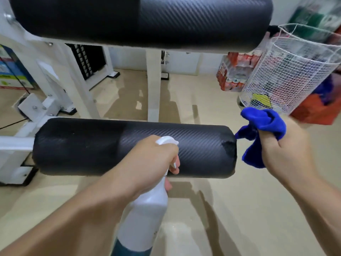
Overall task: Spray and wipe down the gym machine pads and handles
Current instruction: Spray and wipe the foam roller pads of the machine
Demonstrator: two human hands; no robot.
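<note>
Two black roller pads sit on a white machine frame: the lower pad [83, 146] runs across the middle and the upper pad [140, 21] spans the top. My left hand [147, 161] grips a white spray bottle [145, 215] by its trigger head, nozzle close over the lower pad's right half. Just past that pad's torn right end, my right hand [284, 154] holds a bunched blue cloth [258, 133]. The cloth's tip nearly touches the pad end.
The white frame [153, 85] has posts behind the lower pad and a bracket at left. A white wire mesh basket [287, 71] stands at the right, with packs of bottles [232, 72] and an orange bag behind it. Beige floor lies below.
</note>
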